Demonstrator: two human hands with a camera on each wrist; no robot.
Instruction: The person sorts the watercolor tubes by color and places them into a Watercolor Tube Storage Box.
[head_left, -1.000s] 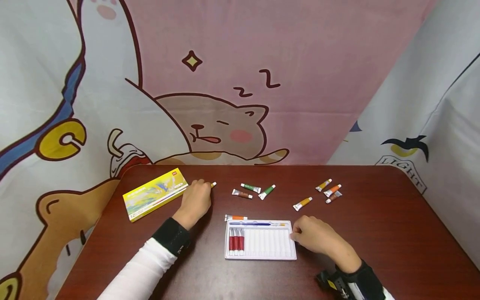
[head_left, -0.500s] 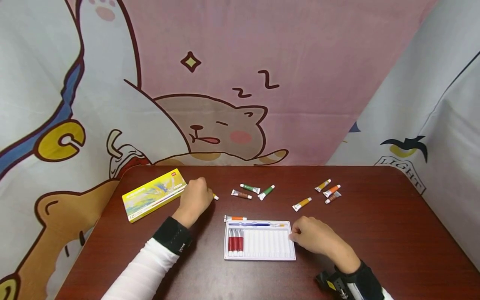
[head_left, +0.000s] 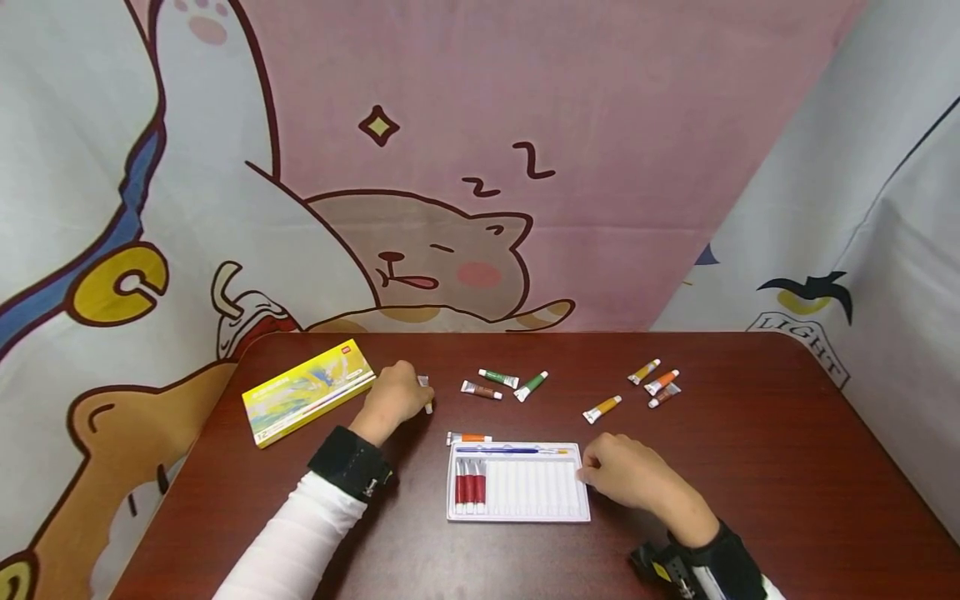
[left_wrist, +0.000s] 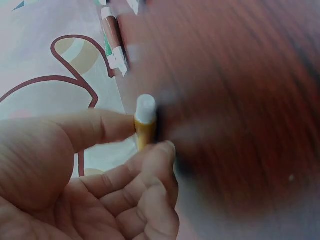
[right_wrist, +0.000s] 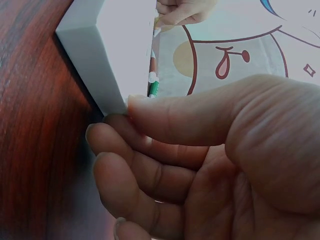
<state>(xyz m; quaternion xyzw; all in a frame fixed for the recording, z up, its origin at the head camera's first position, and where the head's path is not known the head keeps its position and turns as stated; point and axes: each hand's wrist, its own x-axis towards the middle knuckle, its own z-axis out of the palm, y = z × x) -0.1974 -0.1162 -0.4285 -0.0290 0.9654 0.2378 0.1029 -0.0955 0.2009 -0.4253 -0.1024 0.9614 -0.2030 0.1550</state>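
Clock centred on white tray (head_left: 540, 492). My left hand (head_left: 393, 400) at ten, fingers pinching white-capped yellow tube (left_wrist: 145, 129) above bench (head_left: 787, 442). My right hand (head_left: 630, 471) at three, fingers and thumb gripping tray's edge. Three red tubes (head_left: 470, 485) and paintbrush (head_left: 506, 451) lie in tray. Yellow box (head_left: 309, 393) just beyond left hand, near ten. Two green tubes (head_left: 498, 379) at twelve.

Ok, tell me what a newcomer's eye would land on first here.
Probably the sleeping cartoon animal on the cloth backdrop behind the table. Next, the bright yellow box on the table's left, and the white tray, its left end holding three red tubes, near the table's middle. Then the left hand beside the box, its fingers pinching a yellow tube.
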